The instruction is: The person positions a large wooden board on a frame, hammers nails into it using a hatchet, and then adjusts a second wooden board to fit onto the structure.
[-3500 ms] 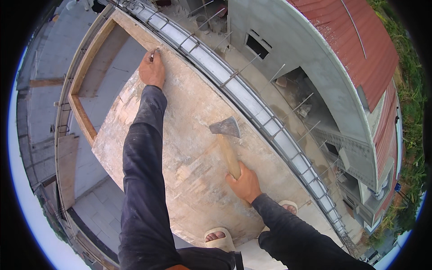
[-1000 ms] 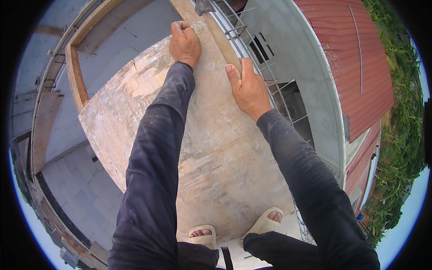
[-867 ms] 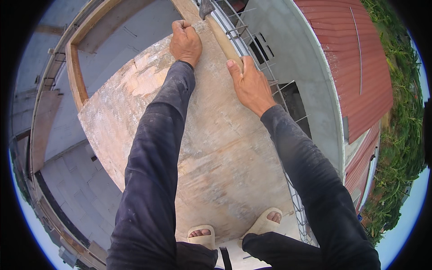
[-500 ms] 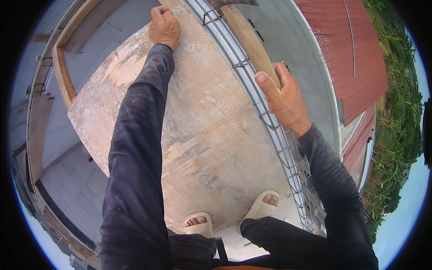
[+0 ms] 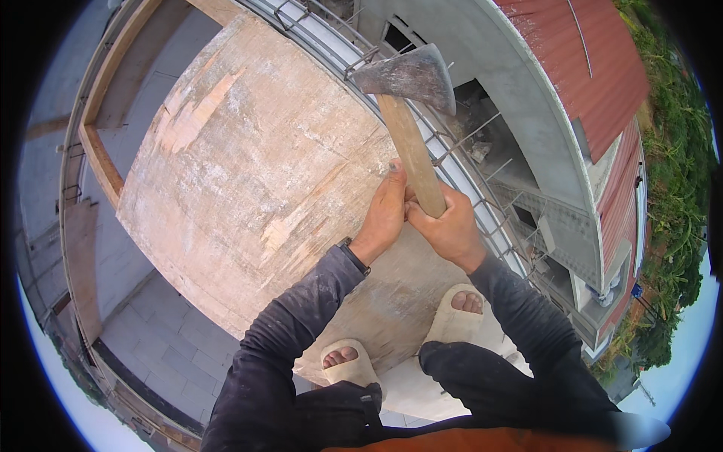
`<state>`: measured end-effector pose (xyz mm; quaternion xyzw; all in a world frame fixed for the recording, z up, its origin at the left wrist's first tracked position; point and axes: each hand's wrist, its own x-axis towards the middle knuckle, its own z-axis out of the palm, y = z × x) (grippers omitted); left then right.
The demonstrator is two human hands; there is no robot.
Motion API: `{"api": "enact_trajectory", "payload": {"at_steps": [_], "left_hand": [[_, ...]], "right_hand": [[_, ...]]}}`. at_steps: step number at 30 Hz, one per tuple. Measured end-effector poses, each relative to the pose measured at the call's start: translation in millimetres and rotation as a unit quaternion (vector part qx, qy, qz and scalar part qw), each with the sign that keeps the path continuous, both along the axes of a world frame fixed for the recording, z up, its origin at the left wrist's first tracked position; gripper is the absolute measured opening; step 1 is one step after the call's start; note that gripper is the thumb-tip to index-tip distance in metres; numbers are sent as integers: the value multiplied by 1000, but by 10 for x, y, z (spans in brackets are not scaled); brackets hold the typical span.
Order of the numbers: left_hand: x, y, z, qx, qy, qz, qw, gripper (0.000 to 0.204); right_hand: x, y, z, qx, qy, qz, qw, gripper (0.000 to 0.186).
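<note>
"Hatchet, where now?"

"By the board's right edge, pulled in nearer than half a second ago. Right hand still wrapped round the handle's lower end."

"Left hand?"

"Off the board's far end, now just beside the other, fingers curled; I can't tell if it holds anything."

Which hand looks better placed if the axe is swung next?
Probably the right hand: it grips the axe low on its wooden handle. The left hand is close beside it; whether it holds anything is unclear.
</note>
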<state>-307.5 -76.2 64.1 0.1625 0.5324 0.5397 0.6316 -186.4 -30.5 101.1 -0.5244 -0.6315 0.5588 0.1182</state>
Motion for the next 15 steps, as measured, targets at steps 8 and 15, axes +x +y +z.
{"api": "enact_trajectory", "payload": {"at_steps": [8, 15], "left_hand": [[-143, -181, 223, -105, -30, -91, 990, 86], [-282, -268, 283, -119, -41, -95, 987, 90]], "right_hand": [[-35, 1, 238, -67, 0, 32, 997, 24], [-160, -21, 238, -35, -58, 77, 995, 19]]}}
